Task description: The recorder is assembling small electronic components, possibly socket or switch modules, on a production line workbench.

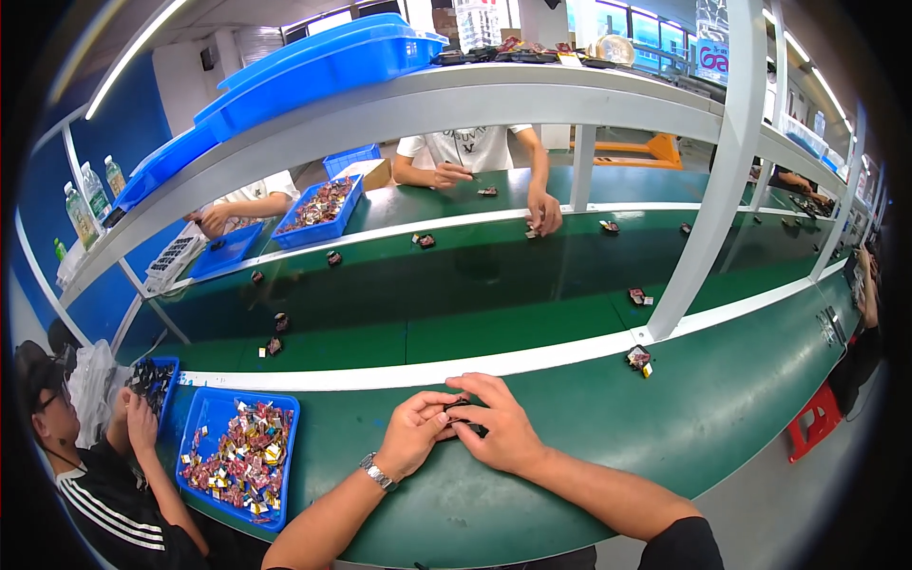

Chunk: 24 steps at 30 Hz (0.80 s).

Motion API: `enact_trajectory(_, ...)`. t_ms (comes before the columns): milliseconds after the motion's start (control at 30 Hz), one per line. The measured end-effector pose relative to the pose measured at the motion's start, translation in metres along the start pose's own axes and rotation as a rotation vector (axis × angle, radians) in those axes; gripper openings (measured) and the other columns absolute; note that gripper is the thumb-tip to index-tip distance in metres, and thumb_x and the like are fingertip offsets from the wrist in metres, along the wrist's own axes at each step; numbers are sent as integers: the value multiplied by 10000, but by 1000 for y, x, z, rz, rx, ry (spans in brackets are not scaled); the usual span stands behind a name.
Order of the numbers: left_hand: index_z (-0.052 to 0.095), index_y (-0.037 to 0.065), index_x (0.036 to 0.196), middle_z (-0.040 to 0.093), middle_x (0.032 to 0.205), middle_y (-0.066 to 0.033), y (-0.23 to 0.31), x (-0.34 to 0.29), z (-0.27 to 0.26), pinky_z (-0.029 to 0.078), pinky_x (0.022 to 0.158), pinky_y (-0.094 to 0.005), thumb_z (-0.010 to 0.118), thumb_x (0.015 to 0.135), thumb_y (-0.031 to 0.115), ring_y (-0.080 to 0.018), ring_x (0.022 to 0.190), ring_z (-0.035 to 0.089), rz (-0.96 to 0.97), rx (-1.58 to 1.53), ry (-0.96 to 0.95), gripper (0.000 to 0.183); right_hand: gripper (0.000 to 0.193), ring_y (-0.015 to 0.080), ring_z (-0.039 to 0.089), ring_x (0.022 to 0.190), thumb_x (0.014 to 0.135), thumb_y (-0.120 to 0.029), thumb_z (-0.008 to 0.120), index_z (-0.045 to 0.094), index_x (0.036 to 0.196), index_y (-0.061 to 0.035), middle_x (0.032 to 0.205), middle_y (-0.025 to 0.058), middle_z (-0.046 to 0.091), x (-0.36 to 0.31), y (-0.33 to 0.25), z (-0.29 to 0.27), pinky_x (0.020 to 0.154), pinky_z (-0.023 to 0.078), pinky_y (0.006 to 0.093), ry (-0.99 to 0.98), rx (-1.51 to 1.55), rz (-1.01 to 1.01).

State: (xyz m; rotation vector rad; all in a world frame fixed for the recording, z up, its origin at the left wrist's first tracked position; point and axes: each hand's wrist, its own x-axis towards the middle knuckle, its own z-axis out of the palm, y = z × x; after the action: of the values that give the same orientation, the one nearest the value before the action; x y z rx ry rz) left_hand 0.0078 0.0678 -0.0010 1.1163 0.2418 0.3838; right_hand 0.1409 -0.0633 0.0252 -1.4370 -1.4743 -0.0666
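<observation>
Over the green bench (589,418), my left hand (413,437) and my right hand (499,427) meet around a small black part (471,427). Fingers of both hands are closed on it, and they cover most of its shape. A silver watch (377,472) is on my left wrist. To the left of my hands stands a blue tray (294,418) holding many small red, yellow and white pieces (237,456). Just past the white rail, to the right, lies a small dark assembly with a yellow and white piece (639,360).
Beyond the white rail (380,377) runs a dark green conveyor (475,275) with several small assemblies on it. A white post (712,171) and an overhead shelf (456,100) with blue bins stand ahead. Co-workers sit at left (76,456) and across (465,152).
</observation>
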Motion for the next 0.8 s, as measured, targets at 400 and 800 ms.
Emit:
enact_trajectory(400, 522, 5, 1225, 629, 1197, -132, -1, 4, -3, 550, 956, -400, 546, 976, 19, -220, 1124, 625, 11, -53, -26, 251, 235, 320, 523, 1196, 780, -38, 693, 681, 1014, -48, 1251, 110, 587, -1, 5, -1, 976, 470, 407, -44, 18, 36)
enact_trajectory(800, 501, 17, 1267, 611, 1233, -110, 6, 4, 7, 542, 965, -374, 498, 992, 16, -196, 1116, 619, -38, -32, 34, 275, 210, 257, 610, 889, 727, 10, 725, 681, 921, -55, 973, 65, 629, 4, 9, 0, 743, 529, 344, 15, -201, -139)
